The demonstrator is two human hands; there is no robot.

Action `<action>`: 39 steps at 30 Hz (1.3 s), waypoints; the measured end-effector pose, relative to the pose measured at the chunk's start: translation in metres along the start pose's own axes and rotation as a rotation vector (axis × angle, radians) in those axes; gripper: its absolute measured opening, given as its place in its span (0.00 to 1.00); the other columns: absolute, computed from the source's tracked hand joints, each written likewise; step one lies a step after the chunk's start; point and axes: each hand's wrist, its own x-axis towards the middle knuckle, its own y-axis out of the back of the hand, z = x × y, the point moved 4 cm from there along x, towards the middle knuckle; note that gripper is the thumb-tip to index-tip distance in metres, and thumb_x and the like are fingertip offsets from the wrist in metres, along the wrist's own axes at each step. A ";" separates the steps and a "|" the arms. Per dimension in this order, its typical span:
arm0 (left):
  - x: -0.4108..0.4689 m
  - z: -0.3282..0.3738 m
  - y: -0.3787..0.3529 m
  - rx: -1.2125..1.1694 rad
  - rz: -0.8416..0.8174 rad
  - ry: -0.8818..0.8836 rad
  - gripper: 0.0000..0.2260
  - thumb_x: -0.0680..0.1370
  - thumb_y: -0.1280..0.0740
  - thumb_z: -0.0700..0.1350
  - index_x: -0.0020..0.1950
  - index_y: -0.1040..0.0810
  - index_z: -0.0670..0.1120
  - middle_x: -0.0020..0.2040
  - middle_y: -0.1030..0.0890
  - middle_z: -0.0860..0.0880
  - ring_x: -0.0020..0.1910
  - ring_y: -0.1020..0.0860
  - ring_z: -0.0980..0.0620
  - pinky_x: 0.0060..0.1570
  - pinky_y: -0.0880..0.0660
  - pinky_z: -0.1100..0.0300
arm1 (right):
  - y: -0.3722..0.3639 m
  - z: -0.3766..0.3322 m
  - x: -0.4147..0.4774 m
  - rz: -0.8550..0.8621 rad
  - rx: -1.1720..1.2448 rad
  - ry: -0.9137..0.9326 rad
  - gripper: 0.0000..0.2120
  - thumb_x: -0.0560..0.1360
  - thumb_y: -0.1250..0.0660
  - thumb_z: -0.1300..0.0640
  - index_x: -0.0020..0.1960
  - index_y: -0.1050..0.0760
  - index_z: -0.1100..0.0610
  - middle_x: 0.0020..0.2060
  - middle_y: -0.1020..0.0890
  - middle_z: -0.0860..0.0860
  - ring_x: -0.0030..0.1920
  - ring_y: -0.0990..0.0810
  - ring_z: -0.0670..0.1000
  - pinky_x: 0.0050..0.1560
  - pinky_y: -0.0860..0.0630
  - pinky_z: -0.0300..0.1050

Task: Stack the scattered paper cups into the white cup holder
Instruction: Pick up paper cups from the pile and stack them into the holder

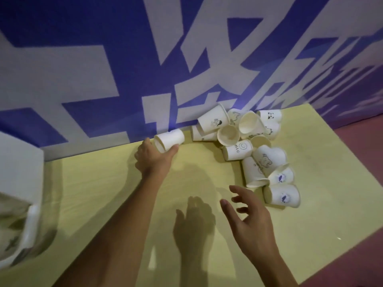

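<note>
My left hand (152,157) grips a white paper cup (170,139) lying on its side near the wall, thumb and fingers curled round its rim end. Several more white paper cups (244,139) with small printed pictures lie in a heap at the back right of the yellow table. My right hand (248,216) hovers open above the table, fingers spread, just left of the nearest cup (283,196). The white cup holder (24,230) sits at the far left edge, cups stacked inside it, partly cut off by the frame.
The yellow table (103,193) backs onto a blue and white banner wall (124,69). A white box (18,168) stands at the left behind the holder. Reddish floor (364,141) shows past the table's right edge.
</note>
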 end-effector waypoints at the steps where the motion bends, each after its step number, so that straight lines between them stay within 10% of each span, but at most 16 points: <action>1: 0.004 0.003 -0.008 0.011 0.032 0.048 0.40 0.70 0.24 0.66 0.73 0.29 0.44 0.70 0.25 0.42 0.70 0.30 0.37 0.66 0.32 0.42 | 0.007 0.005 0.009 -0.004 0.009 -0.020 0.15 0.77 0.26 0.48 0.63 0.21 0.45 0.56 0.18 0.38 0.54 0.21 0.38 0.48 0.23 0.36; 6: 0.012 0.008 -0.024 0.014 0.123 0.176 0.33 0.72 0.26 0.65 0.69 0.26 0.46 0.70 0.25 0.42 0.70 0.31 0.38 0.66 0.34 0.43 | 0.014 0.010 0.060 -0.051 0.105 -0.134 0.18 0.77 0.27 0.44 0.64 0.21 0.48 0.56 0.17 0.41 0.49 0.19 0.36 0.45 0.23 0.31; 10: 0.000 0.012 -0.012 -0.210 0.116 0.135 0.28 0.71 0.21 0.57 0.64 0.30 0.50 0.64 0.21 0.46 0.62 0.23 0.40 0.64 0.26 0.45 | -0.005 -0.007 0.105 -0.058 0.285 -0.252 0.26 0.76 0.29 0.37 0.65 0.21 0.54 0.51 0.13 0.48 0.43 0.14 0.44 0.51 0.16 0.54; 15: -0.053 0.008 0.043 -0.424 0.130 0.001 0.27 0.73 0.21 0.55 0.68 0.26 0.56 0.62 0.21 0.55 0.57 0.20 0.49 0.52 0.18 0.49 | -0.036 -0.041 0.173 -0.144 0.534 -0.407 0.30 0.75 0.29 0.34 0.64 0.22 0.56 0.52 0.15 0.55 0.42 0.16 0.50 0.36 0.21 0.44; 20: -0.097 -0.029 0.084 -0.462 0.116 -0.005 0.30 0.73 0.20 0.46 0.70 0.28 0.62 0.63 0.21 0.56 0.59 0.20 0.53 0.57 0.21 0.52 | -0.057 -0.054 0.204 -0.073 0.661 -0.678 0.35 0.65 0.26 0.27 0.58 0.23 0.53 0.52 0.15 0.54 0.48 0.13 0.56 0.50 0.14 0.56; 31: -0.104 -0.067 0.130 -0.540 0.122 -0.013 0.26 0.77 0.23 0.47 0.72 0.27 0.57 0.63 0.20 0.58 0.59 0.20 0.59 0.52 0.24 0.63 | -0.063 -0.072 0.194 0.180 0.617 -0.662 0.35 0.68 0.24 0.32 0.66 0.28 0.50 0.54 0.18 0.50 0.52 0.16 0.53 0.53 0.16 0.53; 39: -0.108 -0.079 0.177 -0.612 0.098 -0.137 0.31 0.68 0.25 0.61 0.69 0.23 0.53 0.63 0.17 0.53 0.62 0.19 0.51 0.57 0.22 0.56 | -0.075 -0.088 0.104 0.077 0.322 -0.184 0.21 0.71 0.24 0.38 0.58 0.24 0.46 0.52 0.17 0.45 0.53 0.17 0.48 0.54 0.18 0.51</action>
